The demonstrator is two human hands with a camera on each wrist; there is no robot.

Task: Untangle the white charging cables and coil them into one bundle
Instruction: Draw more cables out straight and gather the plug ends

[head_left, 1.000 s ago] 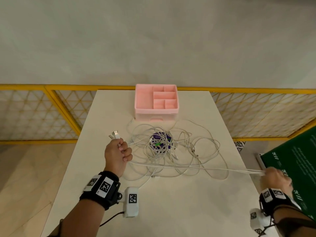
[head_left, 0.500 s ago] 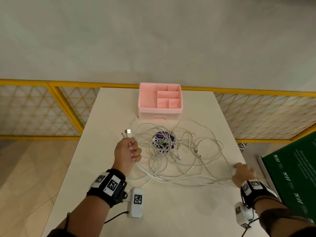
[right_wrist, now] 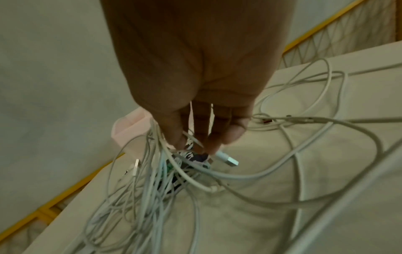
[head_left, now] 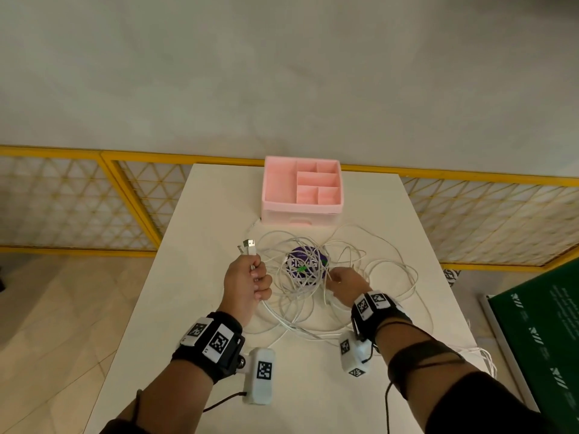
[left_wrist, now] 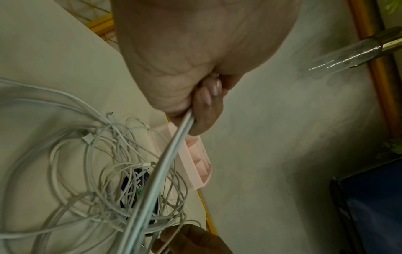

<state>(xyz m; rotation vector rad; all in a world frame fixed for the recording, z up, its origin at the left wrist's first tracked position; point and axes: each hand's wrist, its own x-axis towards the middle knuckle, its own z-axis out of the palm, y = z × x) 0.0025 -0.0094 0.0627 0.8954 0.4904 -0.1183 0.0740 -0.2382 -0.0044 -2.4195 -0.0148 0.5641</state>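
A loose tangle of white charging cables (head_left: pixel 391 277) lies spread over the middle of the white table (head_left: pixel 203 308). My left hand (head_left: pixel 250 277) grips a few strands in a fist, with their USB plugs (head_left: pixel 249 245) sticking up above it. In the left wrist view those strands (left_wrist: pixel 156 180) run taut from the left hand (left_wrist: pixel 195 106) down into the pile. My right hand (head_left: pixel 343 281) reaches into the tangle's centre. In the right wrist view the right hand (right_wrist: pixel 202 137) pinches strands, and a USB plug (right_wrist: pixel 229 161) lies just under it.
A round purple item (head_left: pixel 304 261) sits under the cables. A pink compartment organiser (head_left: pixel 300 214) stands behind the tangle at the table's far edge. Some cable loops (head_left: pixel 484 355) hang over the right edge. A green board (head_left: pixel 539 339) stands right of the table, and a yellow fence (head_left: pixel 125 198) behind it.
My right hand came in from beyond the table's right edge, where it held strands stretched tight, to the middle of the tangle. Those strands went slack. The left hand kept its grip.
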